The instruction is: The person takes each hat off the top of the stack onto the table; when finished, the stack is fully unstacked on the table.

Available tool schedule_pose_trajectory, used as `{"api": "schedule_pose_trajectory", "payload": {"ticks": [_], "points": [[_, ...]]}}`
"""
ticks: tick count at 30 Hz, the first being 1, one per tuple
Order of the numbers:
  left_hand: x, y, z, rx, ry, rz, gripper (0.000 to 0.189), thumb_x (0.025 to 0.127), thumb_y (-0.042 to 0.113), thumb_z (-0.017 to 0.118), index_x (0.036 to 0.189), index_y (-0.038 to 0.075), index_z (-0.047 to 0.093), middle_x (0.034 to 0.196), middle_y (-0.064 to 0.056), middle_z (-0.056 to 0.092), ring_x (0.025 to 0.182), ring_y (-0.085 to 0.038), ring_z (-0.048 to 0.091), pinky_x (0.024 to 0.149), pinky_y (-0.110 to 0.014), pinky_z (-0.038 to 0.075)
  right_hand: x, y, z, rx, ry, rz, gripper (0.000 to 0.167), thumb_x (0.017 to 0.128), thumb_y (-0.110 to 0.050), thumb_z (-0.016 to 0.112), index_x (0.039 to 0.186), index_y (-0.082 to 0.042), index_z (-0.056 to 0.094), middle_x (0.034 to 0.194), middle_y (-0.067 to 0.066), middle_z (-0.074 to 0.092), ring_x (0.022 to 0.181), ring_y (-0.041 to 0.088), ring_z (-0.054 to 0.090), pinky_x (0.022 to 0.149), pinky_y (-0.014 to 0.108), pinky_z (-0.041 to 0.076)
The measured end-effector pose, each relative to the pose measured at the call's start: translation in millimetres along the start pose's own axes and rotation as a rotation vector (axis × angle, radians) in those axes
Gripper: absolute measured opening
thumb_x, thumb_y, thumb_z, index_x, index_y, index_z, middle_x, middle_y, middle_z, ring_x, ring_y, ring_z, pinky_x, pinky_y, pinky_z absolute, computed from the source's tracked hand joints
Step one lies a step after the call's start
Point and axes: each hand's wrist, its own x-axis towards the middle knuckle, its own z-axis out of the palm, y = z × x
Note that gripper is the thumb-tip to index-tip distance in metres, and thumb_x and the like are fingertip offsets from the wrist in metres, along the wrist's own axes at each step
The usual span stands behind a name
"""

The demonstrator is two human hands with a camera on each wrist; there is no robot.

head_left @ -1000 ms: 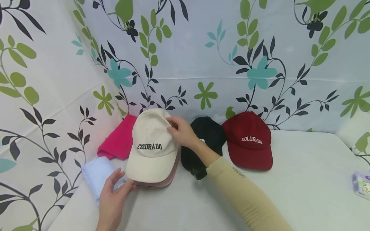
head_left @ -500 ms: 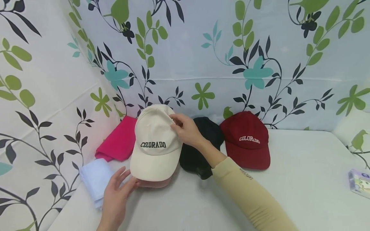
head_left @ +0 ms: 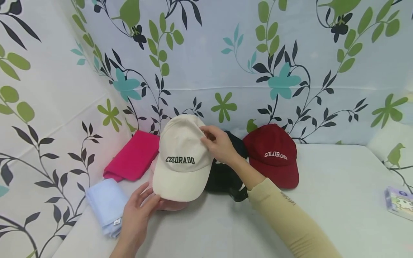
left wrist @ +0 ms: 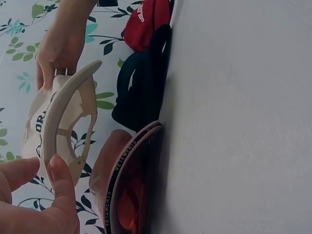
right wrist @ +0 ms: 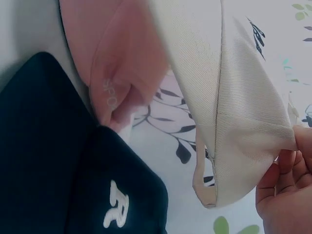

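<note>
A cream baseball cap [head_left: 180, 154] with COLORADO lettering is held up off the table. My right hand [head_left: 221, 145] pinches the right side of its crown, and in the right wrist view the fingers [right wrist: 278, 175] bunch the fabric. At the brim's left corner, my left hand [head_left: 138, 211] pinches the edge between thumb and fingers. Beneath sits a pink cap [left wrist: 114, 165] with VETEMENTS lettering along its brim, mostly hidden in the head view. The left wrist view shows a gap between the two caps. A black cap [head_left: 222, 175] lies just right of them, behind my right wrist.
A dark red COLORADO cap [head_left: 274, 157] stands right of the black one. To the left lie a folded magenta cloth [head_left: 132, 156] and a folded light blue cloth [head_left: 108, 206]. A small purple pack [head_left: 400, 204] is at the table's right, with a leaf-patterned curtain [head_left: 193, 53] behind.
Both hands have lifted the cream cap and shifted it right, off the pink cap. More of the pink cap and the light blue cloth shows now. The view has turned slightly.
</note>
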Motion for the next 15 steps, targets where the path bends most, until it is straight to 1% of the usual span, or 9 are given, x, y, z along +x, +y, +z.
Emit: {"api": "schedule_pose_trajectory", "payload": {"ticks": [3,6,8,11,15], "points": [[1.5,0.9,4.6,-0.012,-0.009,0.009,0.069,0.097,-0.001,0.064,0.156,0.005,0.028,0.133,-0.012,0.045,0.105,-0.007,0.062,0.091,-0.028,0.055,-2.1,-1.2,-6.5,0.002,0.007,-0.008,0.030,0.096,0.003,0.063,0.126,0.004,0.064,0.096,0.012,0.056,0.084,0.026,0.055,0.073,0.032,0.050],[2.5,0.8,8.7,-0.030,-0.014,0.024,0.067,0.096,-0.005,0.064,0.154,0.003,0.031,0.126,-0.010,0.050,0.103,-0.007,0.063,0.090,-0.028,0.055,-4.1,-1.3,-11.9,-0.004,0.016,-0.013,0.030,0.096,0.003,0.063,0.126,0.004,0.064,0.094,0.012,0.056,0.084,0.026,0.055,0.072,0.032,0.050],[3.1,0.2,10.7,-0.025,-0.021,0.034,0.066,0.095,-0.006,0.064,0.153,0.002,0.033,0.122,-0.008,0.052,0.102,-0.007,0.063,0.089,-0.028,0.056,-5.8,-1.6,-15.3,-0.001,0.022,-0.005,0.030,0.096,0.003,0.063,0.126,0.004,0.064,0.094,0.012,0.057,0.083,0.026,0.055,0.071,0.032,0.050],[4.6,-1.3,14.1,-0.022,-0.033,0.050,0.064,0.095,-0.007,0.063,0.152,0.001,0.035,0.120,-0.008,0.053,0.101,-0.007,0.064,0.088,-0.028,0.056,-7.9,-0.9,-19.5,0.007,0.034,0.006,0.030,0.096,0.003,0.063,0.126,0.004,0.064,0.094,0.012,0.057,0.083,0.025,0.055,0.071,0.031,0.049],[6.5,-3.2,18.9,-0.017,-0.048,0.056,0.061,0.095,-0.007,0.064,0.150,0.001,0.039,0.121,-0.009,0.053,0.102,-0.008,0.064,0.086,-0.028,0.057,-10.6,0.7,-25.1,0.019,0.036,0.024,0.031,0.096,0.003,0.063,0.127,0.003,0.064,0.095,0.012,0.056,0.083,0.025,0.055,0.072,0.031,0.049]]}}
